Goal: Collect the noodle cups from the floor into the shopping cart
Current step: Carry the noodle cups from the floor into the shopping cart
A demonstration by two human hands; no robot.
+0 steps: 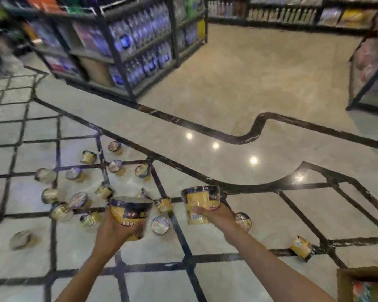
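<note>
Each of my hands holds a yellow and dark noodle cup above the tiled floor. My left hand (116,229) grips one cup (130,211) from below. My right hand (214,215) grips another cup (200,203) by its side. Several more noodle cups lie scattered on the floor (140,184) ahead and to the left, some upright, some tipped over. One cup (302,248) lies on its side at the right, and another (21,239) sits alone at the left. No shopping cart is in view.
A dark shelf unit (127,51) with bottled water stands ahead on the left. More shelving (371,68) stands at the right edge and along the back wall. A cardboard box (358,280) sits at the bottom right corner.
</note>
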